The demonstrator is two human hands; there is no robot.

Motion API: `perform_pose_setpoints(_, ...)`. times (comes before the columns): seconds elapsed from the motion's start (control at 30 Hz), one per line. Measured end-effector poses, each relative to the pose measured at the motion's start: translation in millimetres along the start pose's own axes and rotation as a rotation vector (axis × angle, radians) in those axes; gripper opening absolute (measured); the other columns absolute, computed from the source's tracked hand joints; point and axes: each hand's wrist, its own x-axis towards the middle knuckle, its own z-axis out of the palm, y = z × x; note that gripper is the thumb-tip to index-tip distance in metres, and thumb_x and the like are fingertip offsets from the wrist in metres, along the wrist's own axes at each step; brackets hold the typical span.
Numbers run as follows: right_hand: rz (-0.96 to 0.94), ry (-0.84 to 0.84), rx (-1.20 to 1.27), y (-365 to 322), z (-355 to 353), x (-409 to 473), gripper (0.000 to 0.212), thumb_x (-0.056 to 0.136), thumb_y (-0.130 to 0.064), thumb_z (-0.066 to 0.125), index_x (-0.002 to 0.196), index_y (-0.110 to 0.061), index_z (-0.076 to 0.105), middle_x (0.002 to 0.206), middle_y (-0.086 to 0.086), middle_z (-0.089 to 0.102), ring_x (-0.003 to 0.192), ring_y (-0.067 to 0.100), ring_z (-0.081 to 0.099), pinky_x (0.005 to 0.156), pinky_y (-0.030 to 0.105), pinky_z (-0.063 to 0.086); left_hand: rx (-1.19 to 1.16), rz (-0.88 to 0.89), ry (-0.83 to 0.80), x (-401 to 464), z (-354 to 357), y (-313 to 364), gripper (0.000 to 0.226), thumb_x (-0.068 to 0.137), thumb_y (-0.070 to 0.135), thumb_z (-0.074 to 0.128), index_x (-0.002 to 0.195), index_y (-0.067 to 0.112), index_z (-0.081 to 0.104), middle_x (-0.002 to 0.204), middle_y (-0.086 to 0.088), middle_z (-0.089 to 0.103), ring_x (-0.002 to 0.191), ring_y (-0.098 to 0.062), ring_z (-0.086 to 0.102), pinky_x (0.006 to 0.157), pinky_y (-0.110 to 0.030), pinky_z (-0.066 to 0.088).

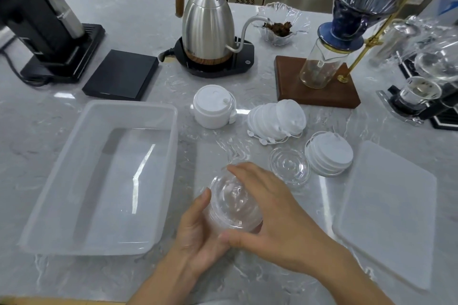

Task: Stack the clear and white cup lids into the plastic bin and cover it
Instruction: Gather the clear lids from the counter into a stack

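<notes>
You hold a stack of clear lids [234, 202] between both hands, just above the counter [37, 116]. Your left hand [198, 228] cups it from below, thumb curled up its side; your right hand [267, 208] arches over the top, fingers clamped around its rim. Left of your fingers sits the plastic bin [49, 195]. Beyond your right fingertips lie one clear lid [289, 166] and three piles of white lids [328, 153]. Far right lies the bin cover [389, 210].

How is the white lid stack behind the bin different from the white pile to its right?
The white lid stack stands upright and neatly nested, tops up; the fanned pile has toppled, its lids leaning and overlapping on edge. The stack sits nearer the plastic bin; the pile nearer the wooden stand. Both are white lids on the counter.
</notes>
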Motion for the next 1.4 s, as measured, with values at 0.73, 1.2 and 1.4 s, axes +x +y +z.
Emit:
perform_pose_setpoints(0.73, 0.489, 0.192, -0.324, 102.1, -8.4, 25.4, 0.094, 0.060, -0.065, 0.068, 0.141, -0.032, 0.034, 0.123, -0.001, 0.037, 0.119, 0.022, 0.036, 0.090, 0.026, 0.015, -0.078, -0.039, 0.133, -3.2, -5.9, 10.3, 0.091, 0.059, 0.038, 0.092, 0.139, 0.008, 0.059, 0.146, -0.026, 0.055, 0.143, -0.048, 0.039, 0.099, -0.071, 0.045)
perform_pose_setpoints(1.2, 0.202, 0.353, 0.273, 41.3, -34.4, 7.8, 0.080, 0.058, -0.053, 0.079, 0.132, -0.045, 0.050, 0.124, -0.021, 0.052, 0.113, -0.001, 0.050, 0.091, 0.008, 0.039, -0.035, -0.028, 0.126, 2.2, -3.4, 9.9, 0.080, 0.057, 0.034, 0.093, 0.126, 0.000, 0.069, 0.138, -0.031, 0.059, 0.121, -0.051, 0.061, 0.099, -0.068, 0.046)
perform_pose_setpoints(1.4, 0.046, 0.158, 0.139, -1.2, -18.4, 8.8, 0.085, 0.060, -0.053, 0.077, 0.138, -0.045, 0.045, 0.128, -0.020, 0.038, 0.128, 0.000, 0.035, 0.100, 0.002, 0.025, 0.013, 0.007, 0.157, 7.5, 9.9, 7.2, 0.077, 0.068, 0.036, 0.087, 0.132, -0.001, 0.064, 0.137, -0.026, 0.062, 0.125, -0.039, 0.062, 0.104, -0.051, 0.051)
